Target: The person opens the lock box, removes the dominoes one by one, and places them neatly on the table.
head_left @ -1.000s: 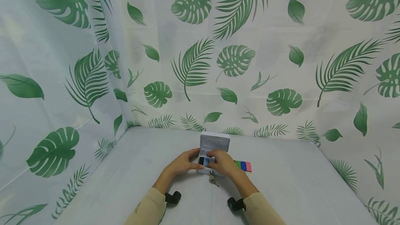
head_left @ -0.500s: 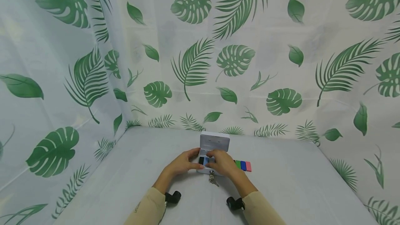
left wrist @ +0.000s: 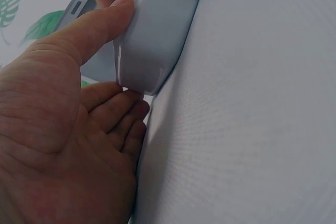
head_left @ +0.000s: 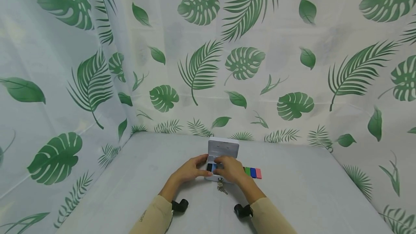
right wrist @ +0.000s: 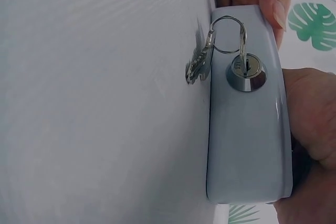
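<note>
A grey cash box (head_left: pixel 211 178) stands on the table with its lid (head_left: pixel 224 148) raised. My left hand (head_left: pixel 190 169) holds the box's left front corner. In the left wrist view, its thumb (left wrist: pixel 100 27) lies on the top edge and its fingers (left wrist: pixel 118 109) bend against the side. My right hand (head_left: pixel 230 168) reaches into the box, fingers bent, with thumb and fingertips at opposite ends of a light blue block (head_left: pixel 214 168). A black block (head_left: pixel 209 167) lies beside it, inside the box. The right hand covers the rest of the inside.
Green (head_left: pixel 247 171), dark blue (head_left: pixel 253 172) and pink (head_left: pixel 258 173) flat blocks lie in a row right of the box. A key ring (right wrist: pixel 228 35) with keys hangs from the front lock (right wrist: pixel 247 72). Leaf-patterned cloth (head_left: pixel 211 64) backs the white table (head_left: pixel 292 190).
The right forearm and its wrist camera have shifted very slightly left. The left hand, the box and the blocks outside it have not moved visibly.
</note>
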### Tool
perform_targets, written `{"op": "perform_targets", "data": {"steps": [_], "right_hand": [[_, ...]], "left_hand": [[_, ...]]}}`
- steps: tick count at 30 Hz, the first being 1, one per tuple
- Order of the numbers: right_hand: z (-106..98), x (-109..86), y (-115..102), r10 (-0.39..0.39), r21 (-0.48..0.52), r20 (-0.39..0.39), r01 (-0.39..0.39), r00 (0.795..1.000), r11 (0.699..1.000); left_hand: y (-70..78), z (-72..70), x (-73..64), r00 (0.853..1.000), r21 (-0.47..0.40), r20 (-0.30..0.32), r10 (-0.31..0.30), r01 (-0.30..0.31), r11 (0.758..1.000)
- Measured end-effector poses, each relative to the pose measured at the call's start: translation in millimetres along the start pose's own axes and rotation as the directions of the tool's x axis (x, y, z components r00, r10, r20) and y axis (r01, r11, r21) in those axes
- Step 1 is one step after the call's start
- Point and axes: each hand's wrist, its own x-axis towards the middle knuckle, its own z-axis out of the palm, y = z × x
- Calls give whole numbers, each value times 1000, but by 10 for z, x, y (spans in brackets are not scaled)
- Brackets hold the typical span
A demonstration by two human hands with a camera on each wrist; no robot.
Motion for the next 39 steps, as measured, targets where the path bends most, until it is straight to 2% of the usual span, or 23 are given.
{"op": "perform_targets", "data": {"steps": [15,27,39], "right_hand": [[23,39,11,9,-12,2,-9,1000,1000],[42,64,29,-16,-41,-1,16,1000,999],[26,74,7,3,-67,9,-2,1000,998]], "left_hand": [[-3,-5,2,1000,0,2,9,-9,1000],[6,-6,-1,1000,16,2,11,-11,1000],[-11,-1,6,1000,18,1,14,-14,1000]]}}
